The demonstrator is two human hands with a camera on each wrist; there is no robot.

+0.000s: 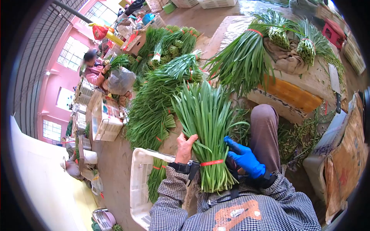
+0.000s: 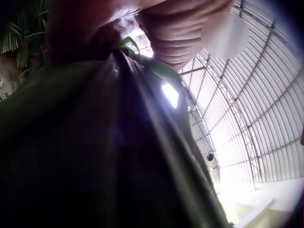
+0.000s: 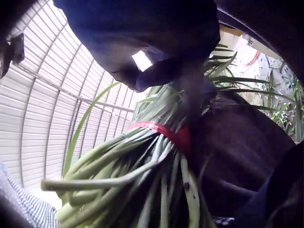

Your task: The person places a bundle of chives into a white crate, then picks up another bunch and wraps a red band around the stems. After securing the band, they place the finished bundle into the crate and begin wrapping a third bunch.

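Observation:
In the head view, a tall bundle of long green leaves (image 1: 208, 127) stands upright against the person's lap, its pale stems at the bottom. A red band (image 1: 211, 163) circles it low down; the same band (image 3: 154, 126) shows in the right wrist view. The bare left hand (image 1: 185, 147) holds the bundle's left side, thumb in front, the other fingers partly hidden. At the right side is the blue-gloved right hand (image 1: 246, 158), its forefinger extended at the leaves just above the band. Dark, close leaves (image 2: 142, 142) fill much of the left wrist view, below the hand (image 2: 175, 28).
Banded bundles (image 1: 154, 104) lie piled ahead on the left. More bundles (image 1: 246, 57) rest on a low bench (image 1: 231, 34) at front right, where a cleaver (image 1: 334, 79) lies. A white crate (image 1: 139, 184) stands by the left arm. Another person (image 1: 94, 71) sits far left.

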